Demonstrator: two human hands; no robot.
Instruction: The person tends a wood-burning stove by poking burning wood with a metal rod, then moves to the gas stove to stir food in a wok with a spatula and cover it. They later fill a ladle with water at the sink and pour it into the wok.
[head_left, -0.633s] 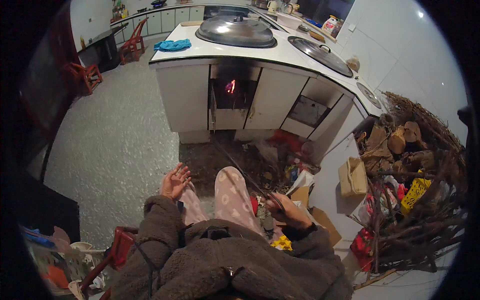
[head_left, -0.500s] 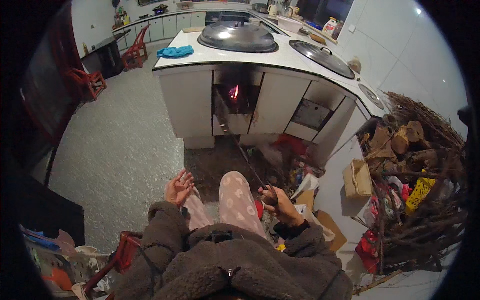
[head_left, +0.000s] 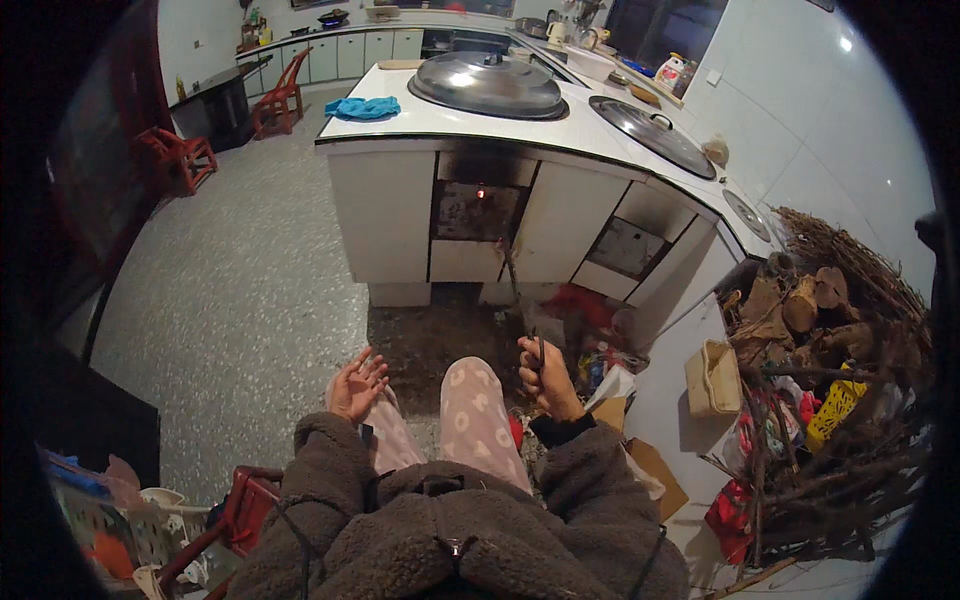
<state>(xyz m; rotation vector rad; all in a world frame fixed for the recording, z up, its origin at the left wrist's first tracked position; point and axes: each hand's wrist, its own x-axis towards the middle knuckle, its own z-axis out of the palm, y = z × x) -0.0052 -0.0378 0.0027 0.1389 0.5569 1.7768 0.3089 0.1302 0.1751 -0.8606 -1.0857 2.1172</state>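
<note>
My right hand (head_left: 546,378) is closed round the handle end of long dark fire tongs (head_left: 512,270), held out over the floor by my right knee. Their far end is close to the lower right of the stove's fire door (head_left: 470,212). That sooty metal door covers the firebox opening in the white-tiled stove (head_left: 385,215), and a small orange glow shows through a hole near its top. Above my left thigh, my left hand (head_left: 357,388) lies palm up with its fingers apart, holding nothing.
A large domed lid (head_left: 487,85) and a flatter lid (head_left: 652,135) cover the stove top, beside a blue cloth (head_left: 362,108). Firewood and twigs (head_left: 800,300) are heaped at the right. A second sooty door (head_left: 627,247) and red chairs (head_left: 175,160) stand farther off.
The firebox opening, where flames showed, is now covered by its door. My right hand has moved up and slightly forward, and the tongs' tip has swung right and down from the opening.
</note>
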